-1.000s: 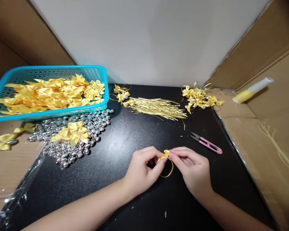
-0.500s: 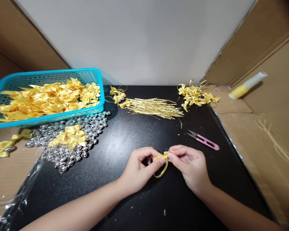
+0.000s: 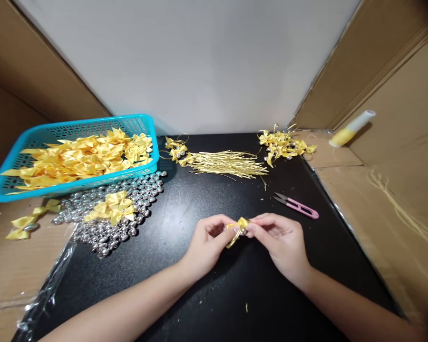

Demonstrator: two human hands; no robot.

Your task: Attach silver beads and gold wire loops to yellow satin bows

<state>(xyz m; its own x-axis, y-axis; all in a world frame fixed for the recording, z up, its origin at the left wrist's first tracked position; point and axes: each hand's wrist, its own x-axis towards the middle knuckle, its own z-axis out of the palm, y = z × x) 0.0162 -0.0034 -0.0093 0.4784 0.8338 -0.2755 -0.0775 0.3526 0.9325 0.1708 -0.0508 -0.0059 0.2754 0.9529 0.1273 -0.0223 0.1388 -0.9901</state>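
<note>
My left hand (image 3: 211,240) pinches one end of a yellow ribbon bow (image 3: 242,222) above the black table (image 3: 185,304). On the bow's other side, my right hand (image 3: 281,240) has thumb and forefinger closed on it. A gold cord loop (image 3: 233,240) hangs below the bow by the left thumb. A small silver bell-like bead (image 3: 243,232) shows under the bow, partly covered by fingers. Pink thread snips (image 3: 299,207) lie beyond my right hand. A bundle of gold cords (image 3: 228,164) lies farther back.
A turquoise basket (image 3: 74,179) full of yellow bows stands at the left. Several silver beads (image 3: 109,240) spread before it, with bows (image 3: 112,207) on top. Beaded bows with cords (image 3: 285,144) pile at the back right. A white-and-yellow tube (image 3: 353,128) stands on the cardboard (image 3: 337,156).
The cord loop has drawn in closer beneath the bow and the bow has turned slightly between my fingers. The camera view has shifted a little.
</note>
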